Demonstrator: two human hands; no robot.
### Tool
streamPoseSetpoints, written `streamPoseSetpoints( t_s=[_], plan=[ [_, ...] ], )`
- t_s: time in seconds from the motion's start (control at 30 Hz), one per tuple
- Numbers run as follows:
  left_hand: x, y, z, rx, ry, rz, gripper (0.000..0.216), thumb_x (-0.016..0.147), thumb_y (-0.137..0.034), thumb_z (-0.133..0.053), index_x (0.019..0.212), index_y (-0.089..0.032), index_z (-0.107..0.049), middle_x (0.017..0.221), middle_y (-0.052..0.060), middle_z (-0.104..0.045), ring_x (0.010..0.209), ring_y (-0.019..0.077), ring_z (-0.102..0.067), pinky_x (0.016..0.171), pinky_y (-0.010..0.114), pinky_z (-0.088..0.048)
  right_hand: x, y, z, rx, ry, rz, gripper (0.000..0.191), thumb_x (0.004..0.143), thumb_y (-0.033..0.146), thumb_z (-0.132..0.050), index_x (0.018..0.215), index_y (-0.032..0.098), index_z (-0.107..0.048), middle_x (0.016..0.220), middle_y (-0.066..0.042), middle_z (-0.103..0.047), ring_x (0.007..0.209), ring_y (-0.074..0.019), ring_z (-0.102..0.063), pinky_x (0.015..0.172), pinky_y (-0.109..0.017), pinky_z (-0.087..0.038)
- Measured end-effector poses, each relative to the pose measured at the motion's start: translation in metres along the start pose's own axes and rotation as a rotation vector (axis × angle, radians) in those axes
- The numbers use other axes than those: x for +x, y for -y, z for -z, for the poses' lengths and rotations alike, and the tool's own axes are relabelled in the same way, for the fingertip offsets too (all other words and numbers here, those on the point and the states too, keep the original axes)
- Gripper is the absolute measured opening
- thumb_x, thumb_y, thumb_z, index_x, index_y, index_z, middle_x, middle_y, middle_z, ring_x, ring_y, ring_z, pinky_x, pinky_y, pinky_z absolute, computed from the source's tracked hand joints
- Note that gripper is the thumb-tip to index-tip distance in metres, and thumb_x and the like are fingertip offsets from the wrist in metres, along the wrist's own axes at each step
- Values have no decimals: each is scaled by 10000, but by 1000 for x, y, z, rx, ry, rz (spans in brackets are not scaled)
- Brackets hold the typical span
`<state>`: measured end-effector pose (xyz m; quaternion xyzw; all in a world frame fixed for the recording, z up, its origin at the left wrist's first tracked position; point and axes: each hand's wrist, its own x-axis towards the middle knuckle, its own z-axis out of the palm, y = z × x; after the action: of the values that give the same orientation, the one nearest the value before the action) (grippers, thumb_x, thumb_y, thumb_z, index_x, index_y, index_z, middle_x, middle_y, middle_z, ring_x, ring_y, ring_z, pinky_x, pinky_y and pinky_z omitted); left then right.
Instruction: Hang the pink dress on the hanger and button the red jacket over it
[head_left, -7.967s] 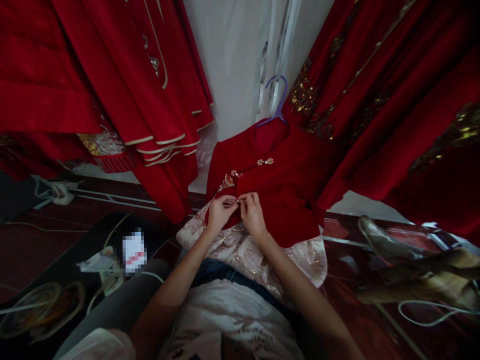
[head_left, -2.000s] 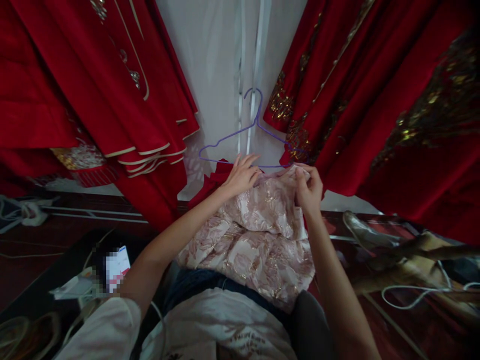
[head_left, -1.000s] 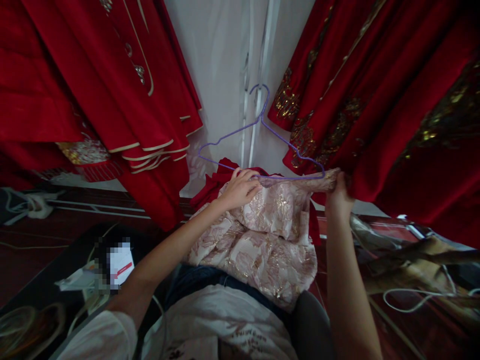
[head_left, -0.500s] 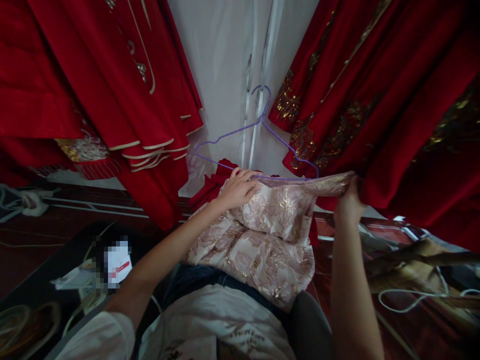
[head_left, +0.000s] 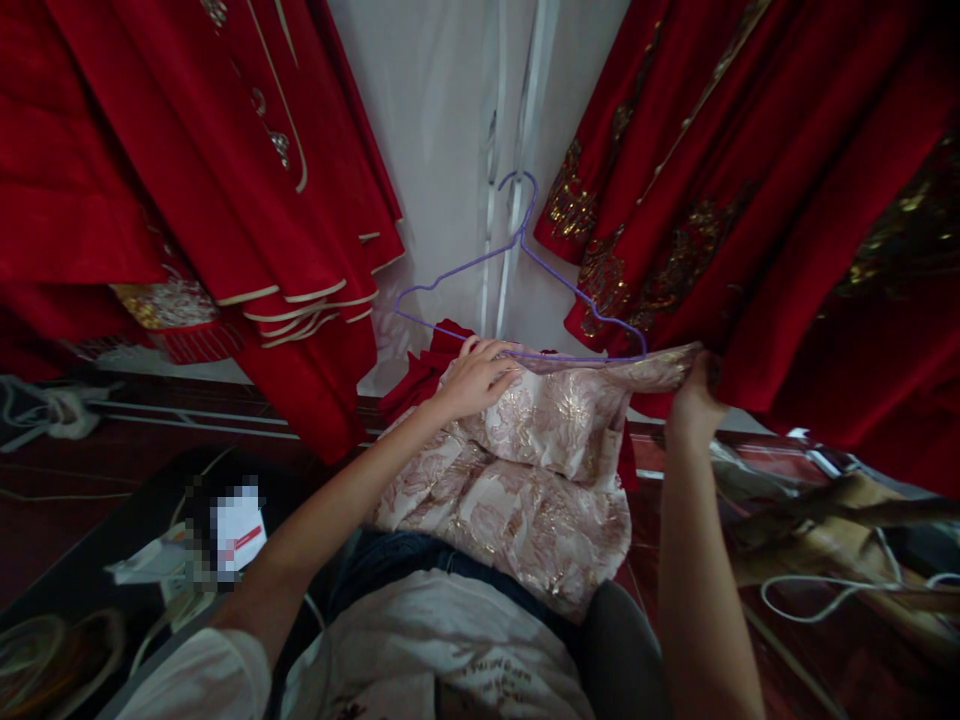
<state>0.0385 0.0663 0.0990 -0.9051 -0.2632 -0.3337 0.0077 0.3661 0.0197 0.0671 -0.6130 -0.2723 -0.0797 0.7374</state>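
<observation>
A pink and gold brocade garment (head_left: 525, 470) lies across my lap, its top edge stretched along the bottom bar of a purple wire hanger (head_left: 517, 250). My left hand (head_left: 476, 378) rests on the fabric at the hanger's bar, fingers curled over the cloth's edge. My right hand (head_left: 694, 390) is closed on the far right end of the stretched brocade, pulled out to the right. A red garment (head_left: 431, 360) bunches behind the brocade under the hanger.
Red embroidered garments hang at the left (head_left: 187, 180) and right (head_left: 750, 200), with a white wall (head_left: 450, 120) between them. A blurred card (head_left: 236, 525) and cables lie at lower left. Gold shoes (head_left: 825, 530) and a white cord lie on the dark floor at right.
Eight seconds ago both hands worked a fastening on the red garment on the hanger. Since then the brocade came up to the bare hanger, and my right hand pulled its edge out rightward.
</observation>
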Motion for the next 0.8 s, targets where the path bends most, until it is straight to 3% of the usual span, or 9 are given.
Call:
streamPoseSetpoints(
  t_s=[0.23,0.37,0.47,0.6,0.7,0.8],
  plan=[
    [-2,0,-1,18,1,0,295,966,-381,-425,987,-236,-682,1260,40,-599,1175,209,-506,1079,473,-289,-9,12,2,-21,52,-64,613,879,562,-478,1273,97,-540,1397,-180,-507,1276,-234,-500,1113,-303,-341],
    [-1,1,-2,25,25,-10,290,958,-384,-441,966,-237,-691,1259,57,-593,1174,223,-504,1075,488,-286,-14,32,-1,-52,188,-38,511,869,569,-482,1151,164,-614,1213,-137,-626,1131,-252,-572,1011,-373,-429],
    [2,2,-5,17,35,-13,284,953,-390,-452,948,-240,-693,1237,55,-600,1171,223,-506,1086,493,-268,-14,62,-14,-42,310,112,345,850,498,-550,954,186,-653,949,-68,-667,918,-206,-611,889,-341,-480],
    [5,1,-16,-47,22,-13,289,952,-402,-455,925,-230,-686,1233,52,-609,1174,213,-514,1079,474,-270,-17,100,-39,-113,424,420,308,889,459,-514,922,192,-662,887,-52,-666,863,-193,-613,842,-319,-461],
    [8,-1,-22,-107,5,23,292,949,-415,-462,931,-228,-685,1249,58,-612,1188,212,-515,1070,467,-271,-23,111,-52,-229,486,487,290,906,437,-490,915,202,-659,847,-52,-676,818,-199,-617,788,-307,-443],
    [12,4,-15,-211,-36,38,282,947,-411,-472,924,-233,-690,1189,48,-649,1133,192,-552,1070,441,-284,-27,108,-55,-292,528,488,294,914,450,-469,887,212,-640,782,-42,-669,745,-199,-604,718,-295,-415]
  ],
)
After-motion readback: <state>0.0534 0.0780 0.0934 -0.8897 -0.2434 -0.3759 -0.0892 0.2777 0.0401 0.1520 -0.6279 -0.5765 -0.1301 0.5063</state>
